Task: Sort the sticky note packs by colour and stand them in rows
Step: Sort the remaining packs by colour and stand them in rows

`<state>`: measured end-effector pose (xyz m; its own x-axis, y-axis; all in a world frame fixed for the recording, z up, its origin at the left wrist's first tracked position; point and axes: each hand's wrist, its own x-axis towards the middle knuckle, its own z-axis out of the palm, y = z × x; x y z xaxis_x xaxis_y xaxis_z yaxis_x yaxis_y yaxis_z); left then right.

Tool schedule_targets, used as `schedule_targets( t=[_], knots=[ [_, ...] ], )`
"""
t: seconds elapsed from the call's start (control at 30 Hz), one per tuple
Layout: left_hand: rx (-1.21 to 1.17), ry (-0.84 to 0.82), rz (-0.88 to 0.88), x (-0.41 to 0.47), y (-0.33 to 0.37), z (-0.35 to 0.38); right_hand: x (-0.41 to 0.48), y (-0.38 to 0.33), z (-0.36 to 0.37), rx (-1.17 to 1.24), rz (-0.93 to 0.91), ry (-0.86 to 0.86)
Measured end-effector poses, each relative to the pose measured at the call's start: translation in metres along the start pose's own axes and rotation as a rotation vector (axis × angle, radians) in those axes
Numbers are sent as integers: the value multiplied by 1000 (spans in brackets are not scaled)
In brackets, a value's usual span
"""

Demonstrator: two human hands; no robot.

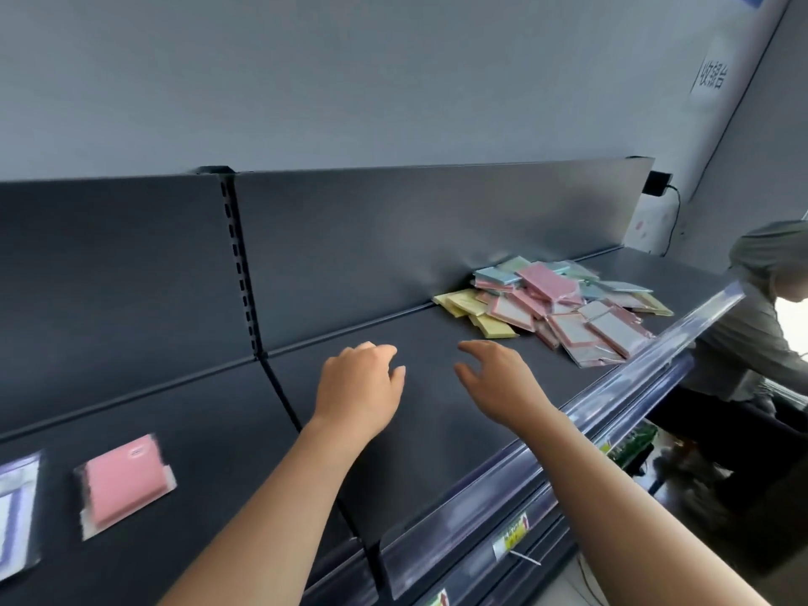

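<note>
A loose heap of sticky note packs lies on the dark shelf at the right, against the back panel. Pink packs sit on top and in front, yellow packs at the heap's left edge, and pale blue and green packs toward the back. My left hand hovers over the shelf's middle with fingers loosely curled, holding nothing. My right hand is beside it, fingers spread, stretched toward the heap but short of it.
A single pink wrapped pack and a blue-white pack lie flat on the neighbouring shelf section at the left. A clear price rail runs along the shelf front. Another person sits at the far right.
</note>
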<state>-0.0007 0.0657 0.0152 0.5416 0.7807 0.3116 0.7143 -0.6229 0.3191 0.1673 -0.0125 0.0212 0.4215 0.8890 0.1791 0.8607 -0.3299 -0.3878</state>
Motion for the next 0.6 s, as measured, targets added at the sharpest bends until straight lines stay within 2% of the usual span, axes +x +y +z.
schedule_targets(
  t=[0.27,0.4,0.6],
  knots=[
    [10,-19,-100,54,46,47,81,103,-16,-46,-12,66],
    [-6,-24,-177,82,78,70,121,163,-29,-163,32,23],
    [-26,-14,-259,118,123,97,175,236,-37,-244,195,-90]
  ],
)
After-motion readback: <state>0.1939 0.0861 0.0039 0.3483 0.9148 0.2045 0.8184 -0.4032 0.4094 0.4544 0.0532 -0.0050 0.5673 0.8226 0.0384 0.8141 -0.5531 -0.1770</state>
